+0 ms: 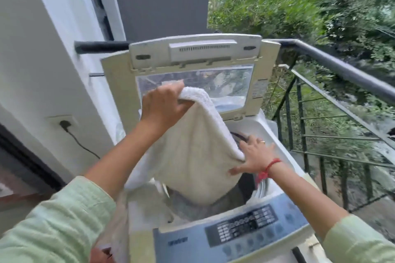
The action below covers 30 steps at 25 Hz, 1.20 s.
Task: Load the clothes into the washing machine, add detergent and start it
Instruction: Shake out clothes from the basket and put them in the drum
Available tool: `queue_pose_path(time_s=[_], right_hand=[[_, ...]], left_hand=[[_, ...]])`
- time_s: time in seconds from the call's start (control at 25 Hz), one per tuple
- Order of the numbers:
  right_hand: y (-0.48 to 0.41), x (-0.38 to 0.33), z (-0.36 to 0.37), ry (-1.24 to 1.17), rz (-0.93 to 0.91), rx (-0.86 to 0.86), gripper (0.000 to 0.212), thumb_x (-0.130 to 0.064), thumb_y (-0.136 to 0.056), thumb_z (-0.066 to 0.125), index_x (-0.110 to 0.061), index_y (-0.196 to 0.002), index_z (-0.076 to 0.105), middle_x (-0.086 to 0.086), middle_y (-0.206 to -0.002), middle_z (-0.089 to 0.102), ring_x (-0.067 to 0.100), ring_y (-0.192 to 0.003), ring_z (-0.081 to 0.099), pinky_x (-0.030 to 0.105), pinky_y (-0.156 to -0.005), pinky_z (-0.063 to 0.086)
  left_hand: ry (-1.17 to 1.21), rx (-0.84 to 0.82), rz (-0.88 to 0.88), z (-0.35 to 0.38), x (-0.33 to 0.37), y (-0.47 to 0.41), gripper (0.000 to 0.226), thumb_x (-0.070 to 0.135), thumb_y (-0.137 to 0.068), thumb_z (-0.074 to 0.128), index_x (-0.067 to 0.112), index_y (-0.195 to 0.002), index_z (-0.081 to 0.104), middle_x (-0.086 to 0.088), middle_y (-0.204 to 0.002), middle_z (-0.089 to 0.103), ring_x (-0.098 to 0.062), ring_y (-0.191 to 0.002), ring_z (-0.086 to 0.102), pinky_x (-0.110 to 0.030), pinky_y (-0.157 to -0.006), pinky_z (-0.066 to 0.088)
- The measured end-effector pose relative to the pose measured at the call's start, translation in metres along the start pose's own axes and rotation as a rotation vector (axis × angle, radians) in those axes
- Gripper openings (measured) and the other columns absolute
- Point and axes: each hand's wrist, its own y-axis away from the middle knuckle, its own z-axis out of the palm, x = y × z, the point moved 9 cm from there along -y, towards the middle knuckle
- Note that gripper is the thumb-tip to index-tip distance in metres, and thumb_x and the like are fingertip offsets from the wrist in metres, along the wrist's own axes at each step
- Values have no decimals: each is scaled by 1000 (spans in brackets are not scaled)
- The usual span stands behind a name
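**Desk:** What is the moment?

**Photographer:** On a balcony, a person in pale green sleeves (64,220) holds a white terry-cloth towel (192,151) over the open mouth of a cream plastic top-loading washing machine (263,128). Its clear-windowed lid (119,83) stands upright at the far side.

**Desk:** And the hands?

**Photographer:** The left hand (164,104), raised at the far left, has its fingers curled round the towel's top fold. The right hand (254,156), lower and to the right, is spread wide and flat against the towel's right edge, with the thumb laid across the front of the cloth. A red thread bracelet (272,163) circles that wrist.

**Desk:** Where does the towel lie?

**Photographer:** It hangs with its long axis up and down. It slopes from the left hand's grip down towards the right, and its lower end dips just inside the dark drum (245,183). Nearly all the cloth is below the left hand and to the left of the right one.

**Desk:** What does the next move turn on?

**Photographer:** My reading is that the drum sits straight beneath the towel, so the way in is down. The right hand is the nearer to the opening and is placed to press the cloth in once the left lets go. Loading looks part done. No detergent is in view, and the blue-grey control panel (192,241) at the near edge is untouched
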Motion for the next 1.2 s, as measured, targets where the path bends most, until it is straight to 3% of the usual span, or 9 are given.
queue_pose_path(time_s=[0.16,0.28,0.44,0.6,0.68,0.92,1.04,1.12,1.2], right_hand=[[-31,38,-10,6,132,239,63,-72,-75,45,-30,-121,52,5,-118,48,30,-108,50,55,-97,29],[-43,49,-22,-85,-124,326,39,-27,-81,60,-14,-117,51,12,-122,49,34,-113,50,46,-99,33],[-39,35,-10,-287,-461,70,32,-1,-81,54,-7,-112,53,12,-97,64,30,-87,60,25,-62,32],[-65,12,21,-244,-584,-224,20,0,-83,48,-10,-96,60,0,-87,59,18,-80,55,14,-62,37],[-97,1,41,-182,-536,-353,22,-1,-86,48,-11,-102,59,7,-98,62,28,-95,61,27,-73,45],[-140,-5,41,-350,-356,90,47,1,-82,46,-12,-125,55,14,-125,60,31,-115,55,36,-95,43],[-94,-28,103,-122,-525,-342,41,-9,-88,54,-10,-129,54,11,-132,57,28,-119,54,24,-92,43],[-58,-22,164,144,-568,-762,43,-6,-88,55,-10,-131,53,10,-133,55,23,-100,61,9,-63,47],[-46,-13,203,216,-523,-948,38,-3,-86,56,-10,-123,61,10,-127,60,13,-85,56,14,-58,44]], left_hand=[[-92,-90,18,24,22,-27,58,71,-76,41,14,-75,49,-9,-71,62,-34,-68,61,-31,-53,34],[-139,-625,-19,71,-9,3,39,56,-77,63,21,-86,48,-5,-88,61,-25,-80,54,-32,-60,36],[-149,-1140,-100,133,-46,76,42,30,-80,67,22,-115,45,-1,-111,58,-21,-96,53,-28,-71,37],[47,-1198,-105,197,-62,105,20,15,-90,52,22,-109,53,-1,-110,60,-14,-90,50,-27,-73,36],[29,-1258,-124,231,-73,116,22,12,-92,47,18,-110,59,-2,-114,61,-19,-101,55,-30,-80,41],[-12,-834,-176,271,-67,118,43,4,-85,45,17,-126,52,-10,-119,55,-31,-109,55,-37,-83,43],[-216,-1240,43,304,-43,202,47,3,-85,46,15,-131,48,-8,-125,56,-30,-111,56,-36,-86,44],[-294,-1626,98,317,-34,269,41,3,-90,43,8,-131,50,-12,-132,54,-32,-117,54,-39,-96,43],[-256,-1776,58,320,-26,301,36,10,-94,41,3,-128,53,-15,-133,53,-33,-118,53,-38,-94,42]])
